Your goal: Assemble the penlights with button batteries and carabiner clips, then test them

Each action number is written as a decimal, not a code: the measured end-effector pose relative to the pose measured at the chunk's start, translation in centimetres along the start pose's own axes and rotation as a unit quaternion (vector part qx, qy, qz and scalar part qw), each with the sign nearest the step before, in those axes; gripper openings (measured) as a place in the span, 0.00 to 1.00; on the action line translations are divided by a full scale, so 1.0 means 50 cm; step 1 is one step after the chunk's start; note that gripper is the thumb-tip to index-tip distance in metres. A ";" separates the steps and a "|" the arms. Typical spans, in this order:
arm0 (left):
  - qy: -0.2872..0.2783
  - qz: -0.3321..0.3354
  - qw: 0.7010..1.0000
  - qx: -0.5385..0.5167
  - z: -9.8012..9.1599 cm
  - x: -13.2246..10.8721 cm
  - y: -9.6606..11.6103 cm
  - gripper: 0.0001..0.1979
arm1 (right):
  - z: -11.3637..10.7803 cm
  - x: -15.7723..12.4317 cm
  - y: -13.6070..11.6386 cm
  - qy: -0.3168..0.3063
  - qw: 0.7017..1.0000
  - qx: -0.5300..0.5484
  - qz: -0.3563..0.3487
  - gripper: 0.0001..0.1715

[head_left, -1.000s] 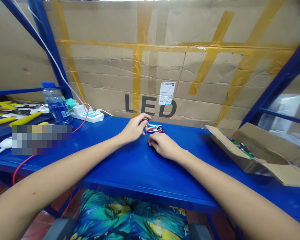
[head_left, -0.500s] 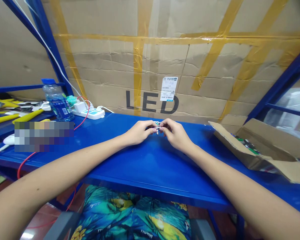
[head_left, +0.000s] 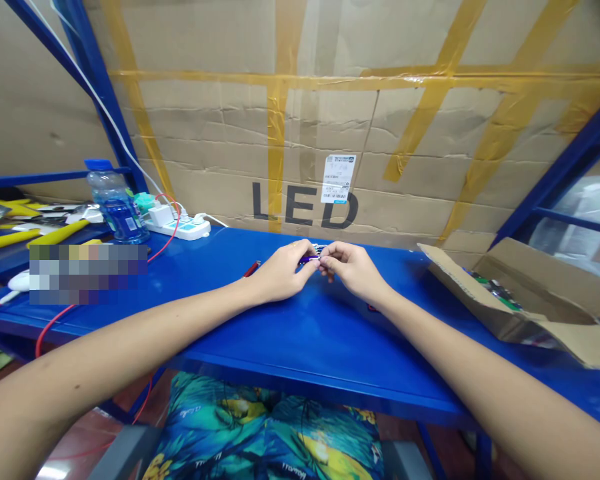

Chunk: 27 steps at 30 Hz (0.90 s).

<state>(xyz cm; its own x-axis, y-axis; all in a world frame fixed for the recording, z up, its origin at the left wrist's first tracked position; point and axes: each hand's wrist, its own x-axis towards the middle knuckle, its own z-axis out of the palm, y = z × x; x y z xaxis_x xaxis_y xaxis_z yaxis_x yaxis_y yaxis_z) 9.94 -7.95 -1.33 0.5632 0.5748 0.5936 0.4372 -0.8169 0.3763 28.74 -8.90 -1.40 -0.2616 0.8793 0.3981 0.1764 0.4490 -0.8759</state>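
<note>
My left hand (head_left: 289,272) is closed, thumb and fingers pinching a slim purple-blue, pen-like stick (head_left: 308,259) just above the blue table. At the stick's right end, the fingertips of my right hand (head_left: 351,268) are pinched together and meet my left fingertips. Whether they grip that end or another small part is hidden. Just behind my fingers lie some thin shiny pieces (head_left: 320,247), too small to make out. A dark red stick (head_left: 251,269) rests on the table beside my left wrist. Part of a small red thing (head_left: 373,307) peeks out below my right wrist.
An open cardboard box (head_left: 505,327) with green and dark pieces stands at the right. On the left are a bottle (head_left: 117,207), a white power strip (head_left: 187,228), red cables and yellow-handled tools (head_left: 55,233). A large cardboard sheet (head_left: 220,147) backs the blue table (head_left: 280,340).
The purple-blue stick now shows between my fingers, where a small shiny piece showed before. My left hand has shifted slightly right and down. The red stick and red thing by my wrists have come into view.
</note>
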 end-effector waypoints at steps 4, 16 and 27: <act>-0.003 0.003 0.998 0.055 -0.002 0.005 0.004 0.15 | -0.005 -0.001 -0.002 0.002 0.999 -0.029 -0.015 0.09; -0.007 0.045 0.999 0.008 -0.016 0.009 -0.003 0.06 | 0.000 -0.010 0.002 -0.020 0.999 -0.037 -0.023 0.08; -0.117 -0.040 0.988 -0.090 -0.025 0.017 0.008 0.13 | -0.009 -0.012 -0.008 -0.020 0.985 -0.137 -0.104 0.03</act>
<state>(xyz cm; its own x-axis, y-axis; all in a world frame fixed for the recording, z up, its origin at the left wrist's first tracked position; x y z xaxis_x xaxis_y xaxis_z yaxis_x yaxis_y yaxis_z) 9.74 -7.85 0.21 0.6877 0.6162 0.3837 0.3671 -0.7513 0.5485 29.25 -9.56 -1.16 -0.3559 0.7586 0.5457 0.3631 0.6503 -0.6672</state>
